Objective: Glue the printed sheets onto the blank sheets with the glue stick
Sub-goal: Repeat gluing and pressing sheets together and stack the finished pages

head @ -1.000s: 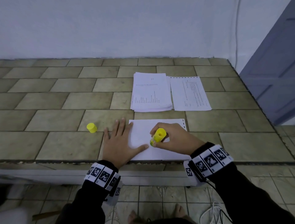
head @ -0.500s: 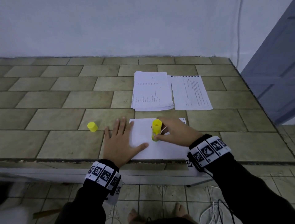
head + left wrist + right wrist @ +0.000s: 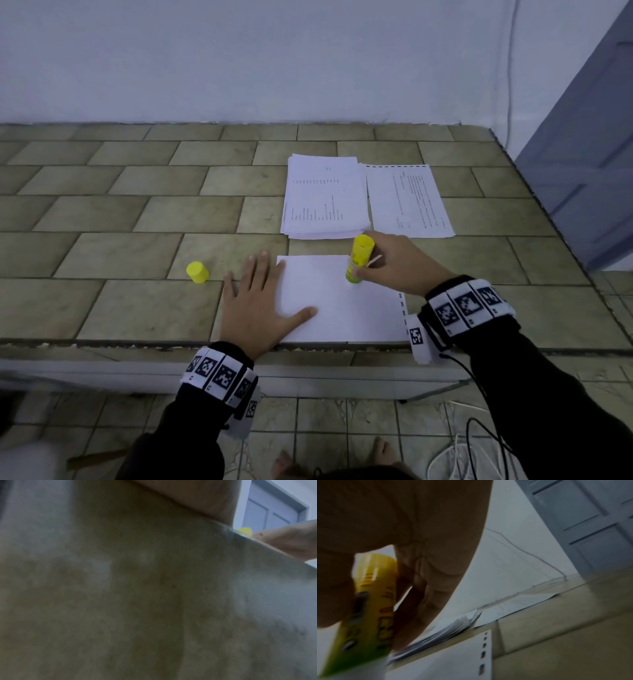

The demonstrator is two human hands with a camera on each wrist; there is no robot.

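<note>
A blank white sheet (image 3: 339,301) lies at the near edge of the tiled counter. My left hand (image 3: 258,301) lies flat with spread fingers on its left edge, pressing it down. My right hand (image 3: 394,267) grips the yellow glue stick (image 3: 358,262) nearly upright, its tip down on the sheet near the far edge. In the right wrist view the glue stick (image 3: 368,608) stands tip down between thumb and fingers on the sheet (image 3: 445,662). The yellow cap (image 3: 197,272) rests on the counter left of my left hand. A stack of printed sheets (image 3: 325,195) and one single printed sheet (image 3: 407,202) lie beyond.
The tiled counter (image 3: 120,219) ends at a white wall behind and at a drop on the right, where a grey-blue door (image 3: 589,154) stands. The left wrist view is filled by blurred counter surface (image 3: 137,601). White cables (image 3: 462,455) lie on the floor below.
My right hand has carried the glue stick across the sheet, away from me and to the right, tilting it upright. My left hand has stayed flat on the sheet's left edge.
</note>
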